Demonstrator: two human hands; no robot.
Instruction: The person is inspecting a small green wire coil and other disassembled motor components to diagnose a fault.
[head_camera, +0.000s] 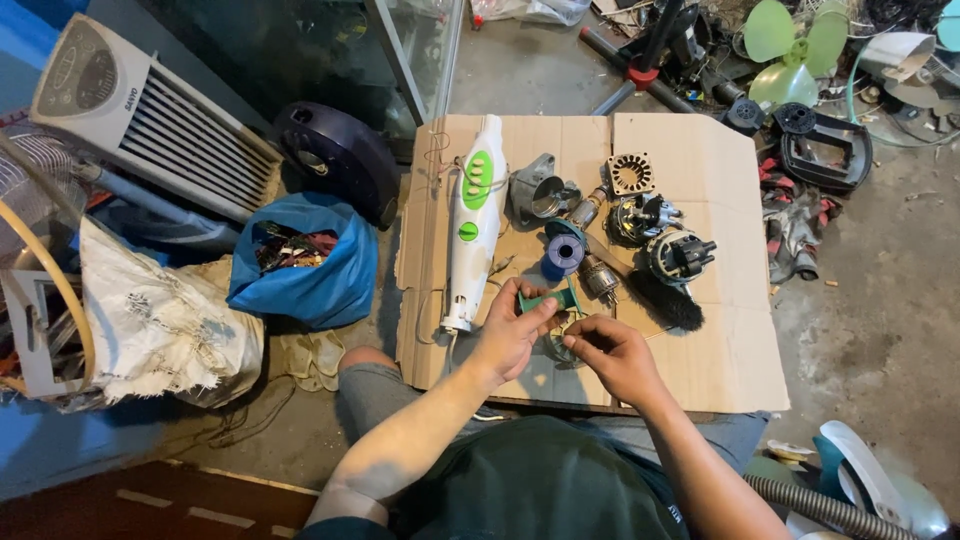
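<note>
Both forearms are extended from the bottom edge over a sheet of cardboard (700, 370) laid on the floor. A small green spool (552, 299) is pinched between the thumb and fingers of the left hand (512, 335). Just beside it, the fingers of the right hand (612, 352) are closed in a pinch near the spool's lower edge; what is gripped there cannot be told. Beyond the hands, a blue wire spool (563, 254), a black brush (665, 300) and several motor parts (660, 235) are laid out. A white and green appliance housing (472, 215) is placed beyond the left hand. Further left, a blue bag (310, 275) is set on the floor.
</note>
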